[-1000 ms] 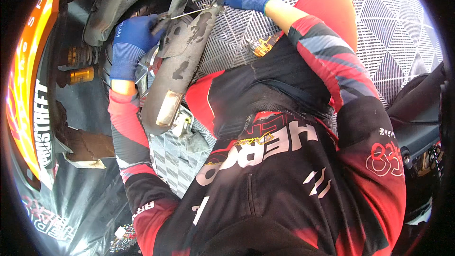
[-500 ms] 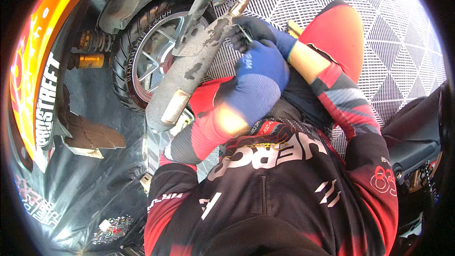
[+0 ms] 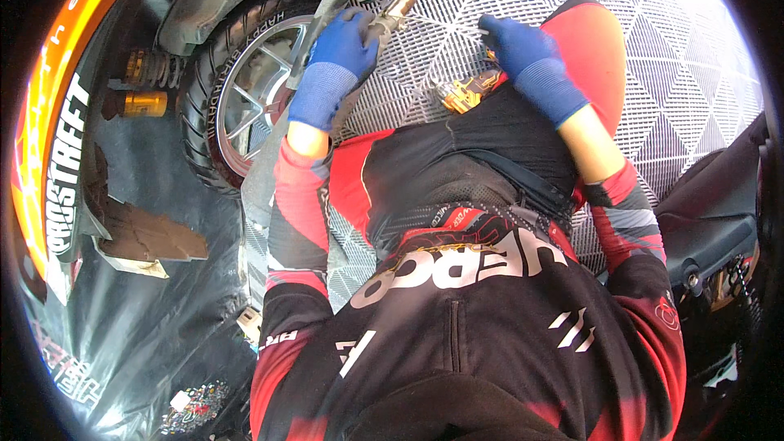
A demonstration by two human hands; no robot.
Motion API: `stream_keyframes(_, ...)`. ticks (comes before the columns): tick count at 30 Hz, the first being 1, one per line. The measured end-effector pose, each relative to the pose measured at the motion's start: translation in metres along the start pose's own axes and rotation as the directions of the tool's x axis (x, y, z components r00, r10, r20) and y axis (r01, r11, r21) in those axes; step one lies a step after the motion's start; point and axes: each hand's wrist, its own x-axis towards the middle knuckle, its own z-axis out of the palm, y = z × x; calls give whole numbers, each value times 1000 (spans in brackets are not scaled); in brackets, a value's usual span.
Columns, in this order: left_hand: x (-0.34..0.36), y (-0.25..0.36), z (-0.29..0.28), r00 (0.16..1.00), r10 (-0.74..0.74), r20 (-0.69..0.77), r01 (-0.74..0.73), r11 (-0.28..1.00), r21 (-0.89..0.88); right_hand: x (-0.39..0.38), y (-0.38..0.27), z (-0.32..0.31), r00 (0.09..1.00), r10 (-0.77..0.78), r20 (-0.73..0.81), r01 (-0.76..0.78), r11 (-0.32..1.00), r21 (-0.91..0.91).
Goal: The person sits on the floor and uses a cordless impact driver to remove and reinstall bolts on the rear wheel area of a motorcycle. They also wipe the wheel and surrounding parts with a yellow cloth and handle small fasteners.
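Note:
My left hand (image 3: pixel 341 57), in a blue glove, has its fingers curled over the grey exhaust near the joint where its bent metal pipe (image 3: pixel 404 2) begins. The rest of the muffler is largely hidden behind that arm. My right hand (image 3: pixel 523 55), gloved alike, is closed above the grid floor to the right; a small thin item may be at its fingertips, too small to make out. A yellow power tool (image 3: pixel 461 94) lies just below that hand. Left of the exhaust is the rear wheel (image 3: pixel 204 114) with a silver rim, beside a grey swingarm cover (image 3: pixel 200 8).
Orange bodywork (image 3: pixel 41 196) runs down the left, near a gold shock absorber (image 3: pixel 147 102) and brown flap (image 3: pixel 147 233). A black sheet (image 3: pixel 180 318) covers the lower left, with small scattered pieces. Dark vehicle parts (image 3: pixel 710 229) stand at right. My bent leg fills the middle.
My hands, together beside the exhaust half a second ago with a thin metal tool, have separated: the left has moved up-left onto the exhaust, the right to the right.

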Motion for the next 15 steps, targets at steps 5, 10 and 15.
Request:
stream_keyframes(5, 17, -13, 34, 984, -129, 123, 115, 987, 113, 56, 53, -44, 863, -440, -247, 462, 886, 35)
stream_keyframes(10, 26, -13, 42, 974, -186, 126, 175, 980, 99, 134, 85, -33, 993, 113, -10, -87, 813, 576)
stream_keyframes(15, 30, -14, 43, 962, -195, 189, 164, 972, 169, 199, 77, 44, 979, 87, -184, 184, 10, 983)
